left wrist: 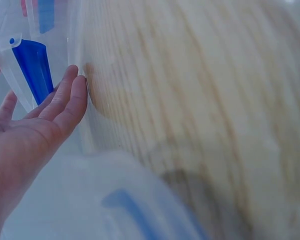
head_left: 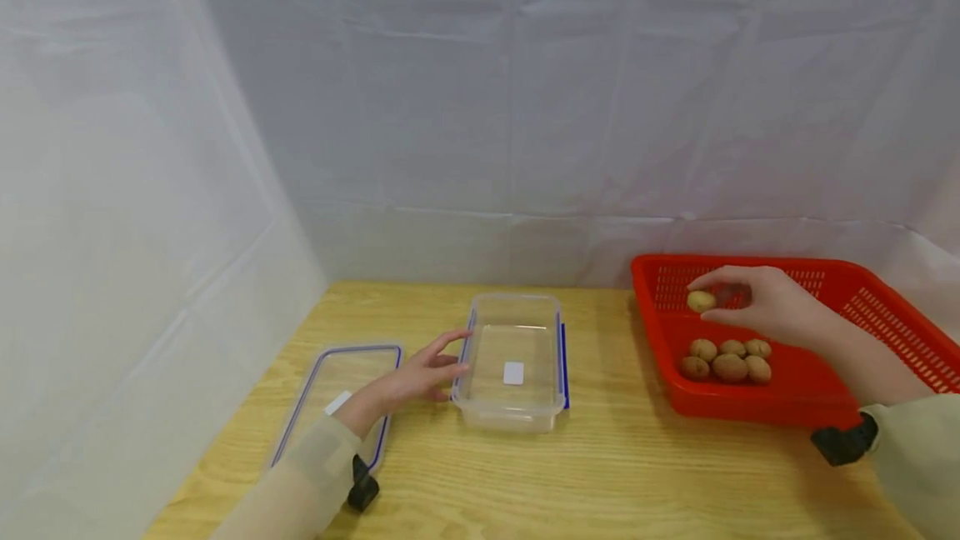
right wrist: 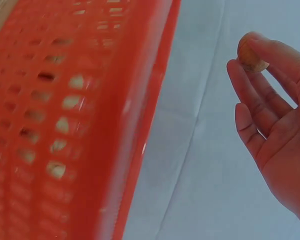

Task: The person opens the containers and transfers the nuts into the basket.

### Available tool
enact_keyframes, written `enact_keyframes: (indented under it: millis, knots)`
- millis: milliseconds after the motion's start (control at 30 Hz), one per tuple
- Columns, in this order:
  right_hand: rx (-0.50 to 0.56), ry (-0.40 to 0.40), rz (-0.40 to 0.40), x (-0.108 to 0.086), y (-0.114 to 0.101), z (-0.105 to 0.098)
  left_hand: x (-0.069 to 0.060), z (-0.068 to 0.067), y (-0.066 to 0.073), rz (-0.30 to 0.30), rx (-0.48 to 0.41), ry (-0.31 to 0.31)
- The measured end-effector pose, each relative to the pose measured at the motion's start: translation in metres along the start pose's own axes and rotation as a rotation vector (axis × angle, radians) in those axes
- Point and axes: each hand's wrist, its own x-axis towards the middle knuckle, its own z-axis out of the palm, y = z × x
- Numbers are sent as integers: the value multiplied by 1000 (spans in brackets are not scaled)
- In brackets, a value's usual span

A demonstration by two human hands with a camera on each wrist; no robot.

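Note:
My right hand (head_left: 772, 307) pinches a walnut (head_left: 701, 301) between thumb and fingertips, above the left part of a red plastic basket (head_left: 795, 405). In the right wrist view the same walnut (right wrist: 251, 53) shows at the fingertips. Several walnuts (head_left: 730, 367) lie together on the basket floor below that hand. A clear plastic container (head_left: 504, 419) with blue trim stands in the middle of the table, lid off. Relaxed fingers of my left hand (head_left: 416, 375) rest against its left side. A blue latch (left wrist: 35, 67) shows beside those fingers in the left wrist view.
The clear lid (head_left: 352, 357) with a blue seal lies flat on the wooden table (head_left: 600, 473), left of the container and partly under the left forearm. White sheeting (head_left: 465, 132) hangs behind the table and along its left side.

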Motion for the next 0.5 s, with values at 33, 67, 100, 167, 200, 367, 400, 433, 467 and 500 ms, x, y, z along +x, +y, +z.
enact_keyframes:
  millis: [33,67,100,167,200,367,400,433,467,500]
  knots:
    - [-2,6,14,-2,4,-1,0,0,0,1,1,0]
    - [-2,11,29,-5,8,-3,1,0,-1,2,2,0]
    - [-1,16,41,-7,12,-4,1,0,-1,3,2,0]
    - [1,25,57,-11,21,-6,1,0,-1,5,3,0]
    - [5,31,63,-13,26,-6,1,0,-1,6,2,0]
    - [34,77,73,-22,50,-6,0,1,0,5,3,4]
    - [38,85,69,-24,56,-6,0,1,0,5,3,5]
    - [42,90,67,-25,61,-6,0,2,0,6,4,8]
    - [40,98,70,-27,67,-5,0,2,1,7,5,8]
    - [42,103,72,-28,72,-5,0,2,1,9,5,9]
